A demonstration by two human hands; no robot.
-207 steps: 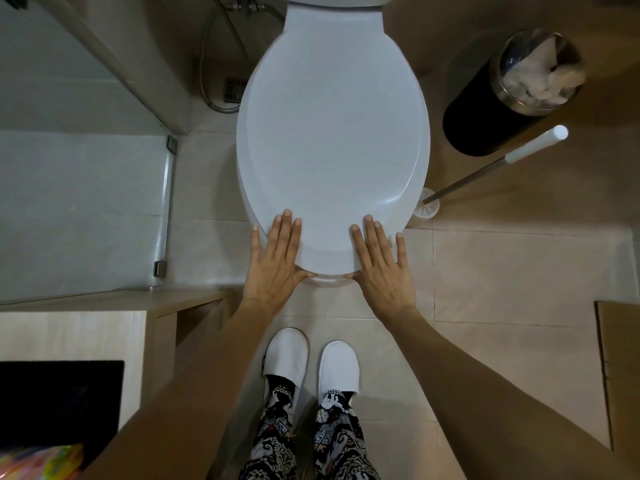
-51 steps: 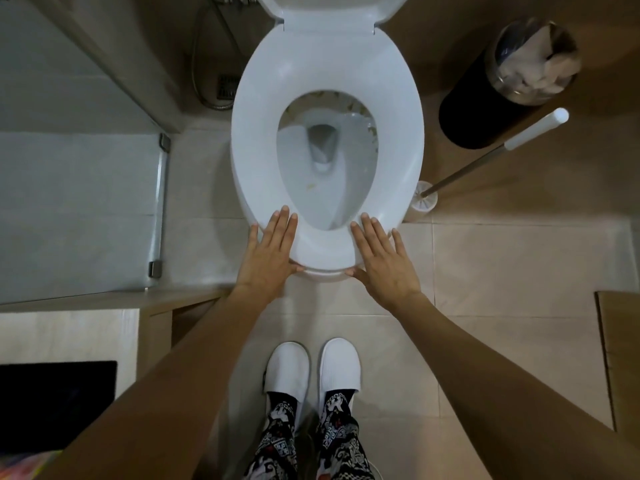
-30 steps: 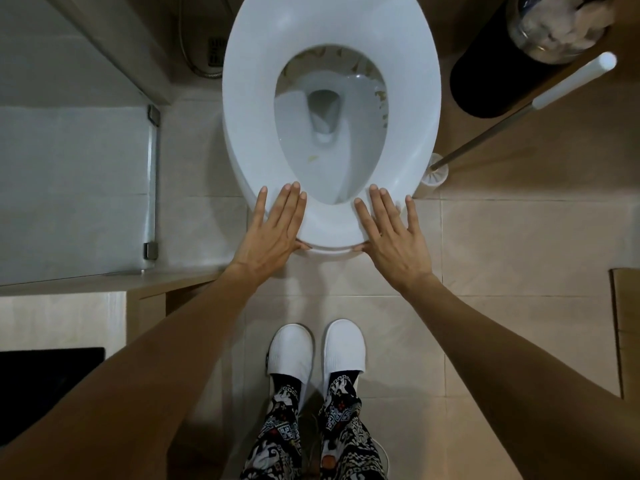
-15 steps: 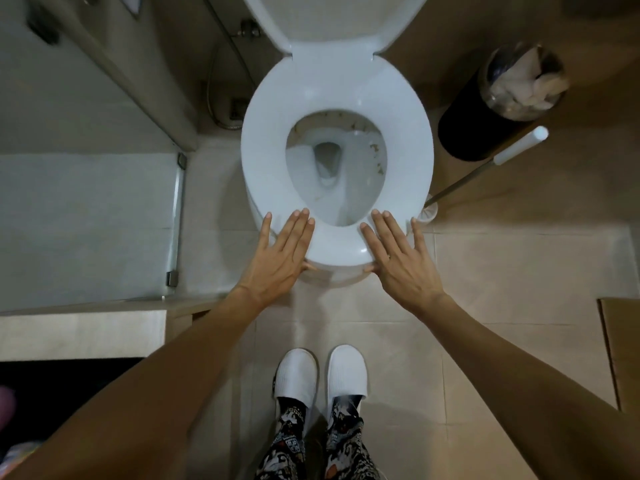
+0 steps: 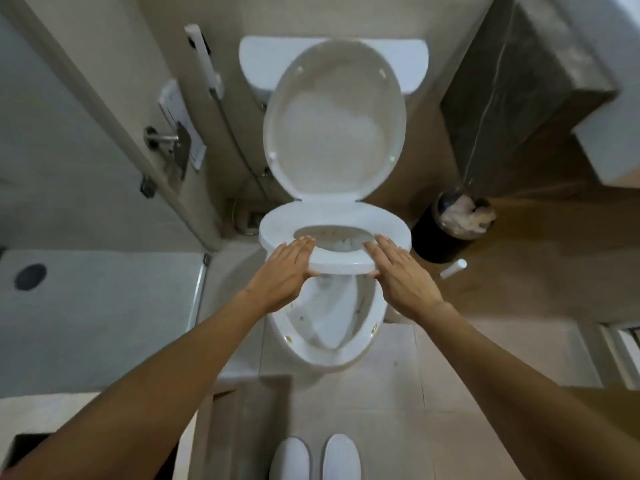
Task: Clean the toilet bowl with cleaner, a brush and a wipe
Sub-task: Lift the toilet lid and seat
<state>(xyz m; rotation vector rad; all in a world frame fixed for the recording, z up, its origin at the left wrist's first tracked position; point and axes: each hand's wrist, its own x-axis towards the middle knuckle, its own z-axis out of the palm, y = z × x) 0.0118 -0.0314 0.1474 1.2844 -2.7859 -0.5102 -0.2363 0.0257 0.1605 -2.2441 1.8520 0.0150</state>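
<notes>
Hidden: the brush point(image 5: 453, 268) head is out of sight beyond the toilet bowl point(image 5: 327, 344); only its white handle tip shows. The thumbs' undersides cannot be seen.
Seat: one toilet seat point(image 5: 334, 237), partly raised above the bowl, front edge tilted up.
Lid: one lid point(image 5: 334, 123), upright against the tank point(image 5: 412, 69).
Bowl axis: long axis runs from the tank toward the person; specks dot the inside.
Left hand point(image 5: 282, 273): fingers flat on the seat's front rim, thumb underneath, holding it.
Right hand point(image 5: 401, 275): the same grip, across the rim.
Bin: one black bin point(image 5: 446, 233), right of the bowl.
Slippers: two white slippers point(image 5: 315, 457), nearest the bowl's front.
</notes>
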